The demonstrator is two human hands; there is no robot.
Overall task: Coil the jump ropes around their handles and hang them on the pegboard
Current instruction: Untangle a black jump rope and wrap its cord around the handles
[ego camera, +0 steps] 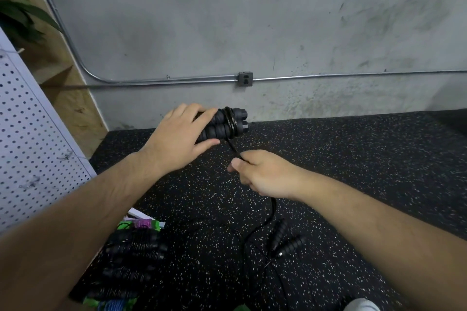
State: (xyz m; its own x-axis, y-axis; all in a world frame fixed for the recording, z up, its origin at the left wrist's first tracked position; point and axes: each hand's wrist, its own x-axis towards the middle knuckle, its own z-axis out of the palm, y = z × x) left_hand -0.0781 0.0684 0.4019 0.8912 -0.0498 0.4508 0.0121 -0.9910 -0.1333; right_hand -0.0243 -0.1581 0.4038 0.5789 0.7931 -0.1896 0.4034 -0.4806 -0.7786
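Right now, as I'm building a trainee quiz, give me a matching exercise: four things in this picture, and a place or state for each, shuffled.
Things:
1 left hand
2 right hand
3 loose handles
4 pegboard

States:
A lies on the mat
B grips the paired handles
C stands at the left edge
D pinches the rope

Pairs: 1-B, 2-D, 3-A, 4-C

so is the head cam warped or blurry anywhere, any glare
Head view: wide-angle warp, the pegboard leans at the left edge and the forearms swell toward the bottom corners; the centre is sharp, left hand holding the handles, right hand pinching the cord; the rope pile at lower left is soft; light is flat, with no glare.
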